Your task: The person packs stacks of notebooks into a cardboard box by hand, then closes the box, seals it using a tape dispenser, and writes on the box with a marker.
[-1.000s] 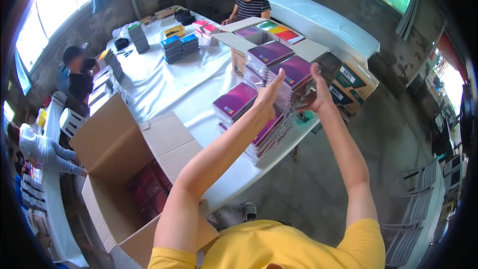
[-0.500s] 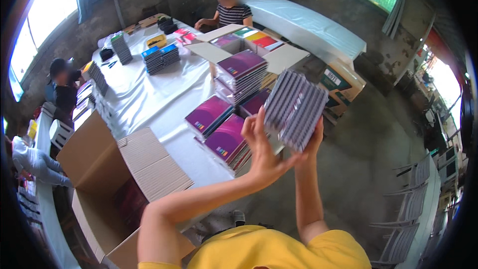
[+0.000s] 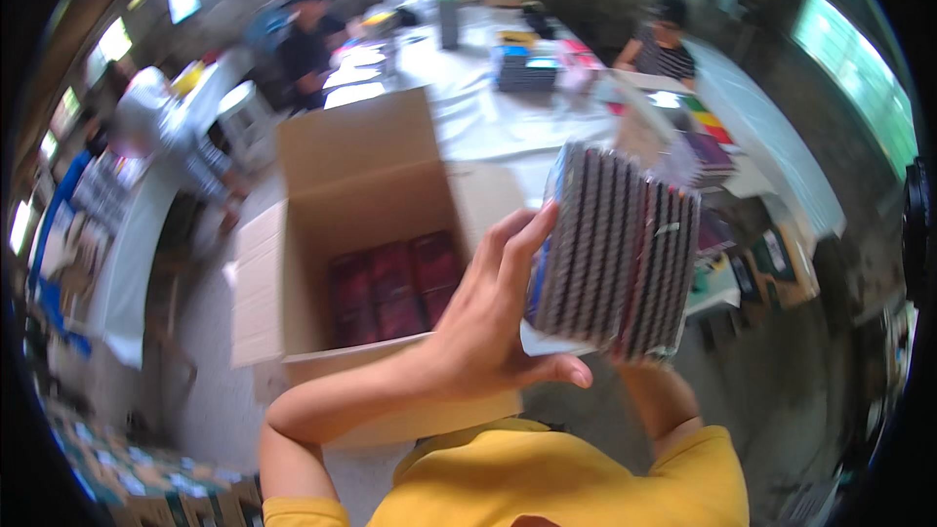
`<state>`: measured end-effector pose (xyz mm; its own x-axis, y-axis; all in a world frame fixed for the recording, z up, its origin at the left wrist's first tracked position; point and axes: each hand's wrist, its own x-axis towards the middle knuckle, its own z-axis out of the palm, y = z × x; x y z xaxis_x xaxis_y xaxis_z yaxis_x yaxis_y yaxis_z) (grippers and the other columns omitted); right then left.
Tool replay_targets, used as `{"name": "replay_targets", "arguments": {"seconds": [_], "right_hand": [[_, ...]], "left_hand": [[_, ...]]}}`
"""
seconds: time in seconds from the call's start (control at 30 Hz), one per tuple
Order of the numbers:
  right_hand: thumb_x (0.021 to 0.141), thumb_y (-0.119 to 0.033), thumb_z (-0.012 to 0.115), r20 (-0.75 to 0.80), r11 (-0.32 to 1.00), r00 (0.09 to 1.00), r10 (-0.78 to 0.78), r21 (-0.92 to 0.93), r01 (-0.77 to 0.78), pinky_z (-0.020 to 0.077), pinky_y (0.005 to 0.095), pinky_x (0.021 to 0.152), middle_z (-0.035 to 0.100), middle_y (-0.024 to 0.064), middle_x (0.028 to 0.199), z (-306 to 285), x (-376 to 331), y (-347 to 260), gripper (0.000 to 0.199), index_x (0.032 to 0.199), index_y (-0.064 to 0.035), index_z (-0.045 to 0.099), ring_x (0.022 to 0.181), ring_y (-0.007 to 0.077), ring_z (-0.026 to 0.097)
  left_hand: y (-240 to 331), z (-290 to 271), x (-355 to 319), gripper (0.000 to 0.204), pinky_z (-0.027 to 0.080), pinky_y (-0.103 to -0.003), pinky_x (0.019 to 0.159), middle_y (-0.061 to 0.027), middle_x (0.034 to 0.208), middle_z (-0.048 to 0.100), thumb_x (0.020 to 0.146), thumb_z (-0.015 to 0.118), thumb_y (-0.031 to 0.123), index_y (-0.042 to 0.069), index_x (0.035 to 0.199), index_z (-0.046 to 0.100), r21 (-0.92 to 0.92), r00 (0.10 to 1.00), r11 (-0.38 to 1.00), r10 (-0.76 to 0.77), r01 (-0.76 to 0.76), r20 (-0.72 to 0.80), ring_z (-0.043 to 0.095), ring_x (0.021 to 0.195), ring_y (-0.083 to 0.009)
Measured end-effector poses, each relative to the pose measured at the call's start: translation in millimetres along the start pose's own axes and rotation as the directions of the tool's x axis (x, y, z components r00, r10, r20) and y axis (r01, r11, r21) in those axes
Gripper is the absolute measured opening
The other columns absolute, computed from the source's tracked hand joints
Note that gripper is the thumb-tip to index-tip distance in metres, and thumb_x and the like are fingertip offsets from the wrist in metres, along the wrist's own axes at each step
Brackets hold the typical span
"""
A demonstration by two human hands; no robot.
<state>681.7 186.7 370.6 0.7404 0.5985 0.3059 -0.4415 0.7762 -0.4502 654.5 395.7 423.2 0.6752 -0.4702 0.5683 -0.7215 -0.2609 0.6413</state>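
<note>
A plastic-wrapped bundle of spiral notebooks (image 3: 615,254), grey coil edges facing me, is raised in front of my chest. My left hand (image 3: 493,317) steadies its left side, fingers along the edge and thumb sticking out by the lower corner. Beneath and behind the bundle, my right hand (image 3: 639,371) supports it; most of that hand is hidden, with the forearm showing below. Left of the bundle stands an open cardboard box (image 3: 356,176). Dark red packs (image 3: 395,283) lie in its bottom, side by side.
Beyond the box is a white-covered table (image 3: 478,122) bearing several notebook stacks (image 3: 527,68). Another open carton (image 3: 649,122) and purple notebooks (image 3: 708,151) are at the right. Two people sit around the table; another person (image 3: 171,127) bends at a left-hand bench. Cartons (image 3: 195,503) fill the lower left.
My view has swung left, bringing the open box to the middle. Both hands have carried the notebook bundle along, away from the purple stacks and nearer the box.
</note>
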Motion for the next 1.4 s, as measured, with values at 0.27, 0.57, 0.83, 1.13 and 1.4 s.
{"name": "replay_targets", "arguments": {"seconds": [0.27,0.57,0.83,1.13,1.4], "right_hand": [[0.09,-0.049,0.057,-0.199,0.982,0.964,0.176,-0.029,-0.186,0.0476,0.0497,0.098,0.055,0.0151,0.127,-63.5,129.6,108.2,0.059,0.131,-0.0072,0.05,0.115,0.031,0.056],[0.087,-0.042,0.066,-0.631,0.684,0.585,0.509,-0.116,-0.72,0.0539,0.0429,0.081,0.067,0.0051,0.101,-161.8,247.8,290.1,0.036,0.107,-0.0121,0.063,0.09,0.021,0.066],[0.084,-0.038,0.072,-0.74,0.366,0.568,0.361,-0.448,-0.816,0.0495,0.043,0.088,0.062,0.0125,0.116,-138.7,258.6,287.0,0.056,0.125,-0.0046,0.054,0.102,0.0251,0.062],[0.088,-0.021,0.067,-0.194,0.606,0.893,-0.406,-0.789,0.104,0.0427,0.0472,0.098,0.05,0.0067,0.139,-22.2,170.2,38.2,0.057,0.139,-0.0112,0.045,0.124,0.0226,0.051],[0.067,-0.064,0.075,-0.625,0.62,-0.009,-0.78,-0.775,0.121,0.0215,0.0704,0.1,0.041,0.0166,0.143,-98.8,-23.3,-226.4,0.097,0.141,-0.0137,0.04,0.129,0.0413,0.038]], "left_hand": [[-97.6,-168.1,-210.2,0.1,0.014,-0.051,0.115,-0.0276,0.154,0.013,0.086,0.031,0.078,0.006,0.153,0.013,0.171,0.694,0.72,-0.534,0.673,-0.483,0.013,0.144,-0.0399],[-119.6,-136.8,-251.4,0.09,0.01,-0.062,0.111,-0.0231,0.157,0.006,0.089,0.034,0.072,0.018,0.155,0.006,0.117,0.66,0.687,-0.617,0.718,-0.428,0.007,0.145,-0.0448],[-123.1,-146.8,-244.8,0.093,0.009,-0.058,0.113,-0.0227,0.158,0.003,0.089,0.045,0.066,0.012,0.155,0.008,0.2,0.71,0.687,-0.631,0.699,-0.314,0.003,0.146,-0.0426],[-90.3,-137.6,-41.1,0.079,0.029,-0.048,0.109,-0.0181,0.15,0.028,0.082,0.069,0.048,0.009,0.144,0.037,0.055,0.937,0.969,-0.22,0.243,-0.271,0.03,0.138,-0.0344],[-162.3,100.0,166.8,0.071,0.041,-0.048,0.1,-0.0143,0.147,0.029,0.088,0.065,0.039,0.013,0.146,0.034,-0.662,0.645,0.184,-0.514,0.727,0.566,0.04,0.129,-0.0329]]}}
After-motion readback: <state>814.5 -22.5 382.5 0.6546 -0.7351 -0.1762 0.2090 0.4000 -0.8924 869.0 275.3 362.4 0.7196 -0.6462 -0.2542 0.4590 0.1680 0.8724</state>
